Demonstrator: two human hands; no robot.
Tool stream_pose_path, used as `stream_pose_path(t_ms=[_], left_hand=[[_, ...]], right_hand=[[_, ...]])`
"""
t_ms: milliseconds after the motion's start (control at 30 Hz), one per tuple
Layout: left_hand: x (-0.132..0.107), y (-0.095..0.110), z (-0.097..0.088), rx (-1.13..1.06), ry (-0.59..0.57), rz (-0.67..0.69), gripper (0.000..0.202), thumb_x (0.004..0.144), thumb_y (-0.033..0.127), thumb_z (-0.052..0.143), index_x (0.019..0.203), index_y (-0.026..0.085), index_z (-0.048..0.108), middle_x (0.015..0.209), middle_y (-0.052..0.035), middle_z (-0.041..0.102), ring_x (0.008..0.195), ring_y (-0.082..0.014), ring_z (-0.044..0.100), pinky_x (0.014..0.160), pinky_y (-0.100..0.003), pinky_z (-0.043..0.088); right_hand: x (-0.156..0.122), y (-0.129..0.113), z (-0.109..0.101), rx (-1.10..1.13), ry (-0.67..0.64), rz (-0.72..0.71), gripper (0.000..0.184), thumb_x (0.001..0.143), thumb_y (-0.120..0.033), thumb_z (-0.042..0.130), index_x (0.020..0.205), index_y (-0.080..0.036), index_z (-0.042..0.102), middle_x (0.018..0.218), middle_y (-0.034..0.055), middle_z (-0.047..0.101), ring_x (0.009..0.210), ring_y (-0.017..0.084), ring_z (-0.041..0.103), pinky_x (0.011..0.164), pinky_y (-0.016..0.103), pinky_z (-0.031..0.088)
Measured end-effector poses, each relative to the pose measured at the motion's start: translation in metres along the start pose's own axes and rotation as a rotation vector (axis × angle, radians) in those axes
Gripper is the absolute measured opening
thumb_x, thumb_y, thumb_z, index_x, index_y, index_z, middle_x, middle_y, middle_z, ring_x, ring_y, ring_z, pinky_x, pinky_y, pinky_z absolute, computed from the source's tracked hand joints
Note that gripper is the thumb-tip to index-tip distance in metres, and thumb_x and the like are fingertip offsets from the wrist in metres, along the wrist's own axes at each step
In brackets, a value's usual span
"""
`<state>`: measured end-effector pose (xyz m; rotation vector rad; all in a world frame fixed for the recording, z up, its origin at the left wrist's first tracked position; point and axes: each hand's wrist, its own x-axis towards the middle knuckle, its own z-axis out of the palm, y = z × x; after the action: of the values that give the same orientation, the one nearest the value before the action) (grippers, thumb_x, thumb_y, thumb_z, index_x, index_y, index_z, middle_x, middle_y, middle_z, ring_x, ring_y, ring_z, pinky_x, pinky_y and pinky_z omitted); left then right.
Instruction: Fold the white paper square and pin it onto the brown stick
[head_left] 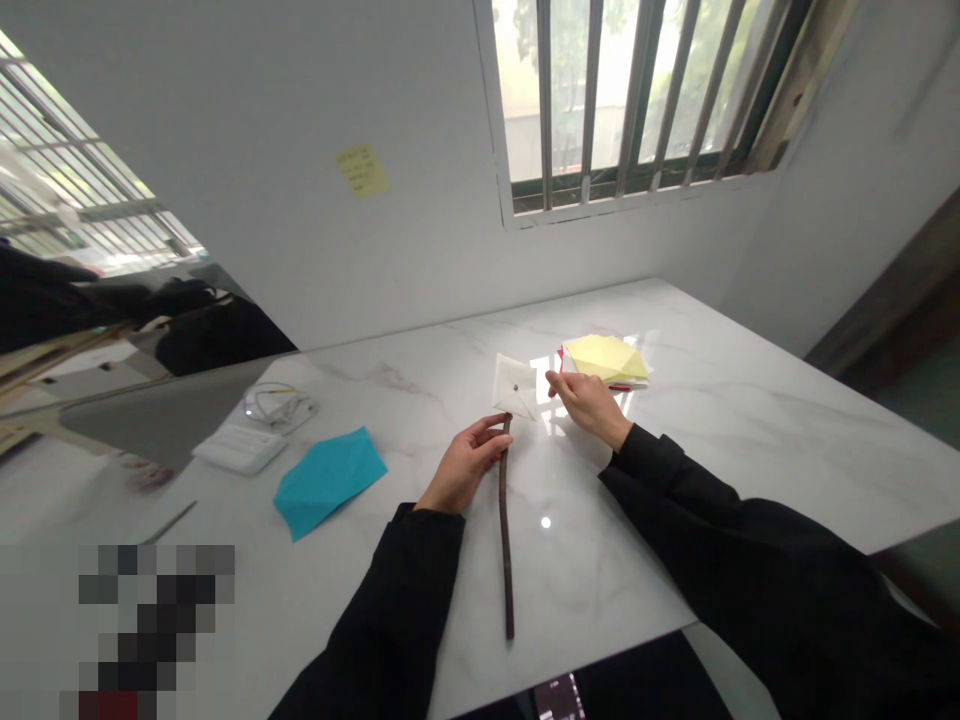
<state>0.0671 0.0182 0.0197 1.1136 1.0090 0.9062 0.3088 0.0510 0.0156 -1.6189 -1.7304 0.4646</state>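
Daylight from window (637, 95), glare on tabletop (750, 400)

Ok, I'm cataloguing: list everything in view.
stick: one, brown, centre
folded paper: one, white, by stick's top
paper stack: one, yellow top, right
paper sheet: one, blue, left
box: one, white, left
cable: one, white, beyond box
rod: one, grey, far left
sticky note: one, yellow, wall
barred windows: two (left possibly reflected), grey, top
screen: one, dark, bottom
table: one, white, beneath
left hand: one, black sleeve, on stick
right hand: one, black sleeve, near stack
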Motion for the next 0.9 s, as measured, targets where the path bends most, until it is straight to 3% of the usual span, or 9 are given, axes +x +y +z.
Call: stream_pose_path(t_ms=[133,233,333,400,467,533,667,833,900], left_hand=[[0.0,0.0,0.0,0.003,-0.011,0.004,0.055,0.069,0.032,0.09,0.12,0.018,0.073,0.089,-0.0035,0.068,0.079,-0.0145,0.057,0.073,-0.026,0.042],[0.0,-0.002,-0.001,0.034,-0.044,0.024,0.054,0.071,0.034,0.089,0.12,0.018,0.074,0.087,-0.0035,0.068,0.077,-0.015,0.056,0.073,-0.027,0.041],[0.001,-0.004,-0.002,0.081,-0.089,0.037,0.051,0.072,0.034,0.088,0.118,0.018,0.074,0.085,-0.0032,0.069,0.077,-0.0156,0.056,0.075,-0.028,0.042],[0.002,-0.005,-0.003,0.081,-0.094,0.035,0.05,0.072,0.034,0.088,0.117,0.018,0.075,0.086,-0.0039,0.07,0.078,-0.0161,0.057,0.076,-0.029,0.042],[0.003,-0.005,-0.004,0.056,-0.073,0.027,0.051,0.071,0.034,0.088,0.118,0.018,0.074,0.089,-0.0045,0.07,0.079,-0.0162,0.058,0.076,-0.029,0.043],[0.003,-0.006,-0.005,0.03,-0.045,0.021,0.053,0.07,0.034,0.089,0.118,0.018,0.074,0.09,-0.0044,0.07,0.079,-0.0158,0.058,0.074,-0.028,0.042],[0.002,-0.004,-0.004,0.021,-0.042,0.011,0.053,0.071,0.033,0.089,0.119,0.017,0.073,0.087,-0.0029,0.068,0.077,-0.014,0.056,0.073,-0.026,0.041],[0.001,-0.002,-0.003,0.027,-0.046,0.007,0.054,0.071,0.032,0.089,0.12,0.017,0.073,0.093,-0.0055,0.071,0.08,-0.0153,0.058,0.074,-0.027,0.042],[0.001,-0.002,-0.002,0.017,-0.041,0.007,0.054,0.071,0.032,0.089,0.12,0.017,0.073,0.093,-0.0056,0.071,0.08,-0.0153,0.058,0.075,-0.028,0.043]], right_hand=[[-0.001,-0.003,-0.002,0.084,0.056,-0.033,0.062,0.106,-0.062,0.033,0.142,-0.021,0.061,0.083,0.0056,0.072,0.078,0.025,0.068,0.076,0.031,0.044],[-0.002,-0.002,-0.003,0.103,0.057,-0.117,0.067,0.106,-0.063,0.032,0.16,-0.025,0.041,0.09,0.0054,0.073,0.083,0.025,0.069,0.081,0.032,0.046],[0.0,0.002,-0.003,0.046,0.033,-0.13,0.067,0.105,-0.066,0.029,0.148,-0.024,0.059,0.094,0.0085,0.075,0.091,0.028,0.07,0.083,0.033,0.046],[0.002,0.006,-0.003,-0.048,-0.008,-0.039,0.076,0.103,-0.071,0.025,0.111,-0.018,0.079,0.084,0.0129,0.075,0.086,0.029,0.07,0.079,0.034,0.045],[0.004,0.009,-0.002,-0.151,-0.028,0.055,0.083,0.101,-0.074,0.024,0.077,-0.016,0.077,0.075,0.0167,0.072,0.078,0.029,0.069,0.073,0.034,0.043],[0.004,0.01,-0.002,-0.191,-0.016,0.08,0.081,0.102,-0.073,0.026,0.068,-0.017,0.072,0.074,0.0172,0.072,0.074,0.028,0.068,0.069,0.034,0.04],[0.002,0.003,-0.002,-0.126,0.014,0.007,0.067,0.106,-0.064,0.03,0.081,-0.02,0.074,0.079,0.0111,0.074,0.079,0.026,0.068,0.067,0.031,0.037],[-0.001,-0.004,-0.004,-0.006,0.078,-0.038,0.054,0.107,-0.059,0.036,0.133,-0.022,0.066,0.084,0.0065,0.074,0.082,0.026,0.068,0.074,0.03,0.041],[-0.001,-0.004,-0.002,0.031,0.063,-0.046,0.058,0.107,-0.06,0.033,0.136,-0.021,0.066,0.081,0.0057,0.073,0.082,0.025,0.068,0.076,0.031,0.042]])
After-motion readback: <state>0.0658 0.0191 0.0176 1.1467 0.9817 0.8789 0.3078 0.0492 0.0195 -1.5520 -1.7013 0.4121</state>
